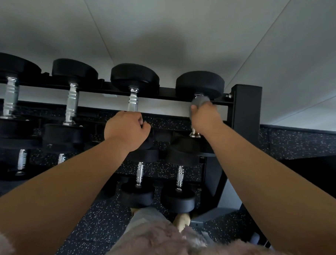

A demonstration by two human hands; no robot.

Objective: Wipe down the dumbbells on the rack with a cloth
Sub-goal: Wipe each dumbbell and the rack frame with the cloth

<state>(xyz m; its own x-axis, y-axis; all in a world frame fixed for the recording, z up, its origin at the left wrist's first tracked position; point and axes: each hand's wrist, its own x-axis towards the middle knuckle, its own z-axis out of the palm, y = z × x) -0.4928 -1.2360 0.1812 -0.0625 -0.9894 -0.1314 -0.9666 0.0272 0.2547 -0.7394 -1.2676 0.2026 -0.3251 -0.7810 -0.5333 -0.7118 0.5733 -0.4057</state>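
**Top tier of a dumbbell rack, seen from above and in front.** A pale, smooth wall (178, 21) stands behind the rack. Dark rubber floor (94, 227) flecked with white lies beneath it. The rack (245, 108) is matte black metal, with thin rails and a square upright post at its right end. That post stands just beside the right hand and bounds the room on that side.

Four dumbbells sit side by side on the top tier, with open gaps between their handles. Each has round black rubber heads and a ribbed chrome handle. More dumbbells (137, 194) of the same kind rest on the tiers below. A small mark on one lower collar is too small to read.

The left hand (125, 129) has its fingers curled round the near end of the third dumbbell (134, 76). The right hand (205, 116) is closed round a grey, soft cloth (198, 102). It grips the cloth wrapped about the handle of the rightmost dumbbell (200, 83), just below the far head.

A fluffy pinkish garment (158, 243) fills the lower edge.
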